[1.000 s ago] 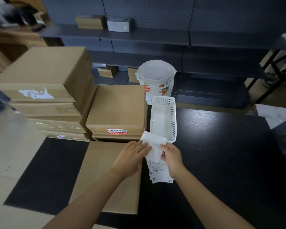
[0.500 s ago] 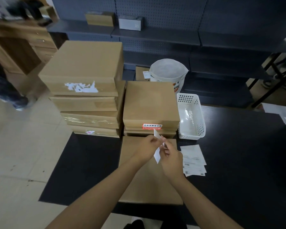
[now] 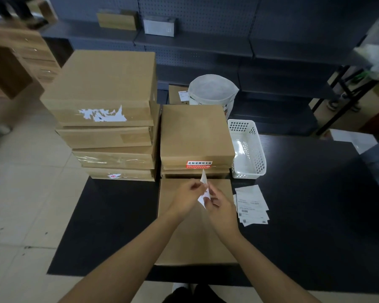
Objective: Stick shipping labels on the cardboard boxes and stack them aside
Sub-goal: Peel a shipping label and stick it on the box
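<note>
A flat cardboard box (image 3: pixel 190 241) lies on the black table in front of me. Above its far half, my left hand (image 3: pixel 187 199) and my right hand (image 3: pixel 221 207) both pinch one white shipping label (image 3: pixel 204 189), held nearly edge-on between them. A small pile of loose labels (image 3: pixel 252 205) lies on the table just right of the box. Behind the box sits a low stack of two boxes (image 3: pixel 195 136) with a red sticker on its front. To the left rises a taller stack of several boxes (image 3: pixel 105 92).
A white plastic basket (image 3: pixel 247 149) stands right of the low stack. A white bag (image 3: pixel 212 90) stands behind it. Dark shelving runs along the back. The black table (image 3: pixel 315 215) stretches to the right; tiled floor lies to the left.
My hands lifted one label off the pile and carried it left over the flat box. The view has swung left and closer, with the label now turned edge-on between both hands.
</note>
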